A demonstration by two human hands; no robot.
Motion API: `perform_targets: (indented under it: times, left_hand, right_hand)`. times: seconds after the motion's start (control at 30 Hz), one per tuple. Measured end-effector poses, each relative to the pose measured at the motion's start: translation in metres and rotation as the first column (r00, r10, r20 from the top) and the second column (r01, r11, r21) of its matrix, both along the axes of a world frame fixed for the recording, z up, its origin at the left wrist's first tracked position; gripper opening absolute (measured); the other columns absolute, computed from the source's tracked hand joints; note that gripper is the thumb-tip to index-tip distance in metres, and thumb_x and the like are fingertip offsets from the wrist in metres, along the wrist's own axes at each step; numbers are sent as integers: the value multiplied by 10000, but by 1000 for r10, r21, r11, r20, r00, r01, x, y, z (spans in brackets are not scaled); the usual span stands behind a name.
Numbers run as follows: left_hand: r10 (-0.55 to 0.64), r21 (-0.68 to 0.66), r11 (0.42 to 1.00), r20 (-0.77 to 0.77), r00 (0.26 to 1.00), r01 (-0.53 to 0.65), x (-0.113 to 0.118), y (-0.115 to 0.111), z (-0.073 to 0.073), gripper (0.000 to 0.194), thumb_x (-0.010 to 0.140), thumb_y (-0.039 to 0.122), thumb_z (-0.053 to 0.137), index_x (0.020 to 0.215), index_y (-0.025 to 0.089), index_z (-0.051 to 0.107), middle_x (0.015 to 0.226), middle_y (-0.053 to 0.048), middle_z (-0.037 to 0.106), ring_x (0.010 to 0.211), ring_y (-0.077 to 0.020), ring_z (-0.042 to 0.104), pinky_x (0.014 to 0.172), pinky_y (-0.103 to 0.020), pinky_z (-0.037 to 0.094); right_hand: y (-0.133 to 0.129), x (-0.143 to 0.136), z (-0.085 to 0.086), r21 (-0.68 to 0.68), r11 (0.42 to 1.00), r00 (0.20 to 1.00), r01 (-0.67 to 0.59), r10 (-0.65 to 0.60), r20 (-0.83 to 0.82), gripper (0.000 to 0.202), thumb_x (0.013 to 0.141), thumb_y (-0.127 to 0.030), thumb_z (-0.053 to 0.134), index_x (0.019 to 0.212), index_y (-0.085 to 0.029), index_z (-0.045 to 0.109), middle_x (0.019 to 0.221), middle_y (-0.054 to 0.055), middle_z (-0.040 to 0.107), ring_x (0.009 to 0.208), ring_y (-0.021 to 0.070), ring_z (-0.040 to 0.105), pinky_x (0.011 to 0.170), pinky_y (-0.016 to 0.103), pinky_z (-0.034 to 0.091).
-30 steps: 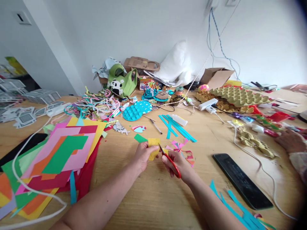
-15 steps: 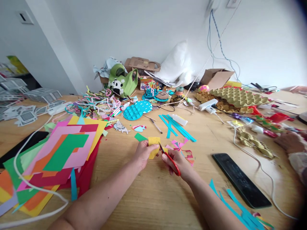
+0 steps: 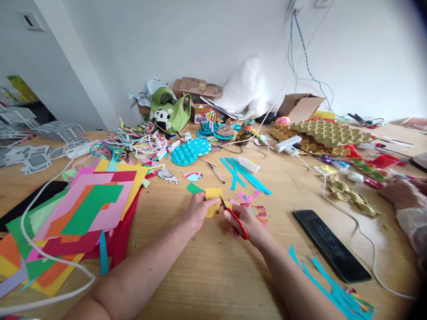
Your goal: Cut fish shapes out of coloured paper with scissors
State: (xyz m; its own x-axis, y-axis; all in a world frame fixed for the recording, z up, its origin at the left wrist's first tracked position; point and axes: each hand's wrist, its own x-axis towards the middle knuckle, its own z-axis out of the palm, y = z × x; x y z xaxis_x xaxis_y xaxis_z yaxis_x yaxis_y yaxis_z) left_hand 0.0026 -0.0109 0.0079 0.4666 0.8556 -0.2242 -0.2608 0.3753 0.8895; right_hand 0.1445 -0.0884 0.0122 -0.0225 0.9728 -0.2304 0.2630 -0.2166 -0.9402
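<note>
Near the middle of the table, my left hand (image 3: 197,210) pinches a small piece of yellow paper (image 3: 212,195) between thumb and fingers. My right hand (image 3: 246,219) is closed on red-handled scissors (image 3: 240,226), whose blades meet the paper's right edge. Part of the yellow paper shows beyond the blades, by my right fingers. Just behind my left hand lies a green paper scrap (image 3: 194,188). Pink and red paper scraps (image 3: 258,210) lie beyond my right hand. Several blue paper strips (image 3: 247,175) are farther back, with a white bottle (image 3: 248,165) beside them and a pen (image 3: 217,173) to their left.
Coloured paper sheets (image 3: 110,200) are piled at left, a white cable (image 3: 25,231) across them. A dark phone (image 3: 330,244) and more blue strips (image 3: 333,295) lie at right. Egg cartons (image 3: 333,133) stand at back right. Another person's hand (image 3: 400,194) rests at the right edge.
The view has shifted slightly. Both hands keep their hold on the yellow paper and scissors, in nearly the same pose. The other person's hand at right has moved a little.
</note>
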Motion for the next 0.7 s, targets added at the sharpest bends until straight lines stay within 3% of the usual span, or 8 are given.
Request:
perform_targets:
  times: [0.7]
  left_hand:
    - [-27, -1, 1000, 5, 1000, 27, 0, -1, -2, 211, 566, 303, 779, 625, 129, 676, 614, -29, 644, 526, -112, 532, 520, -240, 410]
  right_hand:
    - [-2, -1, 4, -2, 1000, 999, -31, 31, 7, 476, 795, -640, 621, 645, -209, 487, 512, -29, 562, 423, 120, 533, 412, 222, 362]
